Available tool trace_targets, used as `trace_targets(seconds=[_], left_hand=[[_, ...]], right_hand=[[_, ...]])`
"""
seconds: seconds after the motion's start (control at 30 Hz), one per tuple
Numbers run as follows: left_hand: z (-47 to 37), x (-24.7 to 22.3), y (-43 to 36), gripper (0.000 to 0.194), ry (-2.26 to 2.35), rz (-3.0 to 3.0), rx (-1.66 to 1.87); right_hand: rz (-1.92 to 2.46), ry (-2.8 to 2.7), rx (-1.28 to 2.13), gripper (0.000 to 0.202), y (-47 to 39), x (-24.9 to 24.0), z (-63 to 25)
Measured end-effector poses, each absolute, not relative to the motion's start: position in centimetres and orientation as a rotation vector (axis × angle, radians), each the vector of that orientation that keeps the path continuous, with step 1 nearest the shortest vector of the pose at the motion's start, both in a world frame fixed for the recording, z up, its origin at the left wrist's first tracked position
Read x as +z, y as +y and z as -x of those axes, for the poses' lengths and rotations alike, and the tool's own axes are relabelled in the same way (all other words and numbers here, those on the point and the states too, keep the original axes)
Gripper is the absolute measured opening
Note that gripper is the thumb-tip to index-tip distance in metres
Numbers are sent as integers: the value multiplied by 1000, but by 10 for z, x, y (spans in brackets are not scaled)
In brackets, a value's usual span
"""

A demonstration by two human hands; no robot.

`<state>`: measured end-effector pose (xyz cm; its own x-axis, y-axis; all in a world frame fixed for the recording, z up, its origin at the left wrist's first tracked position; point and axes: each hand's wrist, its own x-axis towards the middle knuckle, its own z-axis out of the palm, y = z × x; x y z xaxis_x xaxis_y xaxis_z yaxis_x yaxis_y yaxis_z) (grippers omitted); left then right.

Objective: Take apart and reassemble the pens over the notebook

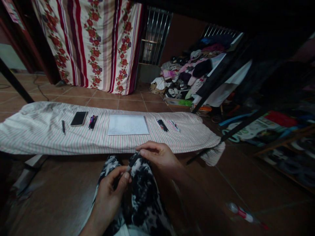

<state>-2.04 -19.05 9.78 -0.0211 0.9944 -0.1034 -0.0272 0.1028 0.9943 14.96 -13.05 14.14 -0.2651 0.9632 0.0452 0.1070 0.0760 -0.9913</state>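
- One pen [133, 161] slants over your patterned trousers [145, 193] in the head view, its dark end pointing far and right, near the front edge of the striped cloth [73, 142].
- Your left hand [110, 186] grasps that pen by its grey end, between thumb and fingers.
- Your right hand [158, 154] is at the dark end, thumb and fingers drawn together; you cannot tell whether they grip it.
- Ahead of you on the cloth lies a notebook [128, 125], its spiral on the right.
- Left of it you have a bunch of pens [93, 122], then a phone [79, 118], then a lone pen [63, 127].
- Right of it lie a dark pen group [162, 125] and a lighter pen group [174, 126].
- Farther off, a flowered curtain [105, 49] hangs left of a clothes heap [187, 72].
- Near right, a bottle [242, 213] lies on the floor.
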Motion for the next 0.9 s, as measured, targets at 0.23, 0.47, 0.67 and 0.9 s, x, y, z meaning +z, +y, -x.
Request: trace_targets(seconds=[0.23, 0.47, 0.67, 0.9], left_hand=[[27, 91, -188, 32, 1195, -1153, 1121], [28, 88, -190, 27, 1262, -1209, 1144], [33, 82, -189, 26, 1251, -1357, 1146], [38, 82, -189, 21, 1283, -1528, 1201]], right_hand=[[1126, -1518, 1300, 27, -134, 137, -148], [1227, -1600, 1243, 20, -141, 145, -151], [1273, -1576, 1260, 20, -144, 144, -147], [1373, -1671, 1186, 15, -149, 151, -143]])
